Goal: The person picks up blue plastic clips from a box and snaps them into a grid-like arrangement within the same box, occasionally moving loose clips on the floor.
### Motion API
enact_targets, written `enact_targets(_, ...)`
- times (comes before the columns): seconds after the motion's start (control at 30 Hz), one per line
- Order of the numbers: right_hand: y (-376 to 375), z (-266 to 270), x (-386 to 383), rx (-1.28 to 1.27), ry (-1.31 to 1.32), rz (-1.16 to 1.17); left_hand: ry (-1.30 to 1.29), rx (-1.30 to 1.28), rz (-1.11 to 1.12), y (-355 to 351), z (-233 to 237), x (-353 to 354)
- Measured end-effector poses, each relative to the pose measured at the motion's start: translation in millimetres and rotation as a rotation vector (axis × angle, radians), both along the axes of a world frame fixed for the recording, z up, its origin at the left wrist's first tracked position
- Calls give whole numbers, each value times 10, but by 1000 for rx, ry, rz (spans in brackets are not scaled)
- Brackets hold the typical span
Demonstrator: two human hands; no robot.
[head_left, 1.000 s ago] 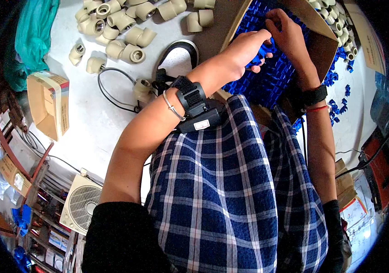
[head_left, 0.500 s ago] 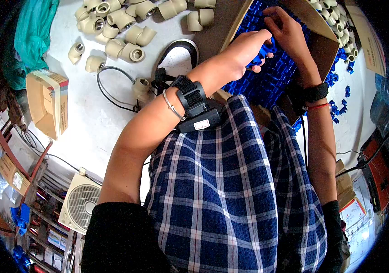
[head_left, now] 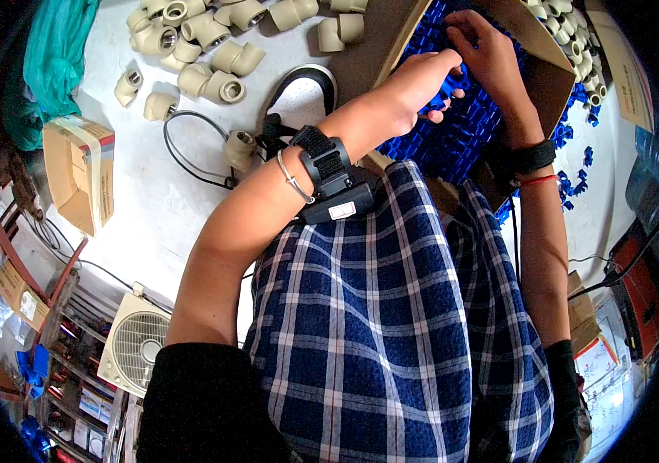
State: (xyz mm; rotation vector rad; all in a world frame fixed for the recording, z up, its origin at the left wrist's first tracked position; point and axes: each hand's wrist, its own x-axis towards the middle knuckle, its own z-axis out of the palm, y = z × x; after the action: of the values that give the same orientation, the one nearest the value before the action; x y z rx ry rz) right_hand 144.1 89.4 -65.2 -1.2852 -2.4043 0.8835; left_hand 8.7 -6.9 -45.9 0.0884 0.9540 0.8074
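Note:
A cardboard box (head_left: 553, 85) at the upper right holds rows of small blue pieces (head_left: 453, 143). Over it, my left hand (head_left: 426, 81) is curled around several blue pieces, which show between its fingers and palm. My right hand (head_left: 485, 48) reaches over the rows just beyond the left one, its fingers bent downward near the left thumb. Whether anything sits between the right fingertips cannot be made out. Both wrists wear black straps.
Beige pipe elbows (head_left: 206, 31) lie on the white floor at the upper left, near a shoe (head_left: 304, 100). A small carton (head_left: 102, 181), a fan (head_left: 138, 347) and a looped cable are at the left. Loose blue pieces (head_left: 588, 157) and beige fittings (head_left: 576, 50) lie right of the box.
The fingers of my right hand have shifted very slightly above the box. My left hand keeps its place and its hold.

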Motion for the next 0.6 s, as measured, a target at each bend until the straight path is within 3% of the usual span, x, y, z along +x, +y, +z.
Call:
enact_targets(0.1,6,6,-2,-101,47,-44,-2,2,4,-2,16,-4)
enact_targets(0.17,47,-72,15,-71,-61,10,3,4,0,-2,13,-4)
enact_targets(0.27,46,-141,24,62,-57,43,7,4,1,-5,15,-1)
enact_targets(0.4,17,-37,10,50,-61,36,-4,4,10,-7,10,-1)
enact_targets(0.47,-98,233,-77,0,13,-99,-5,1,7,3,7,-6)
enact_targets(0.5,-105,63,-31,32,28,-215,-5,-2,6,1,7,-5)
enact_targets(0.6,-234,181,59,-153,227,-144,-23,13,27,-16,8,-16)
